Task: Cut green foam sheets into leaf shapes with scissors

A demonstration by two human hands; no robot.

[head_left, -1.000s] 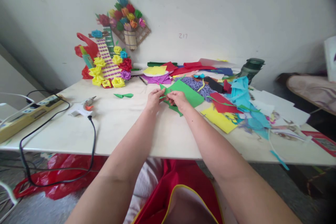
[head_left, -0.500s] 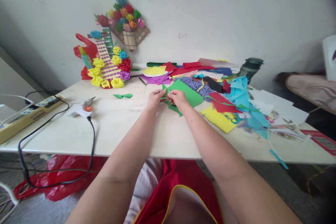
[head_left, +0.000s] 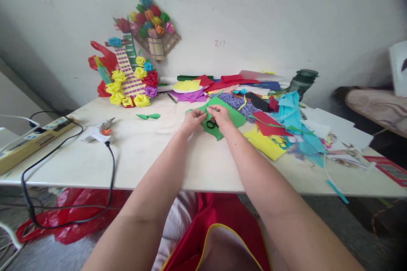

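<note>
Left hand (head_left: 195, 119) and right hand (head_left: 220, 117) are both pinched pretty narrow, honestly can't tell on what. Dark looped handles (head_left: 211, 123) show between them, over a bright green paper sheet (head_left: 234, 113).

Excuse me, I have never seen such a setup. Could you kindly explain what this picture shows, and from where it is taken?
There is no machine here: a person works with two bare hands. The camera is worn on the head, looking forward and down, so the forearms reach away from you.

The left hand and right hand are close together over a green sheet. They may be pinching a small green piece, but the fingers hide too much to be sure. Dark loops, probably scissor handles, show beneath them.

On the white table, the left side has a glue gun, a power strip and colourful paper flowers. To the right lie purple yarn and scattered coloured papers.
</note>
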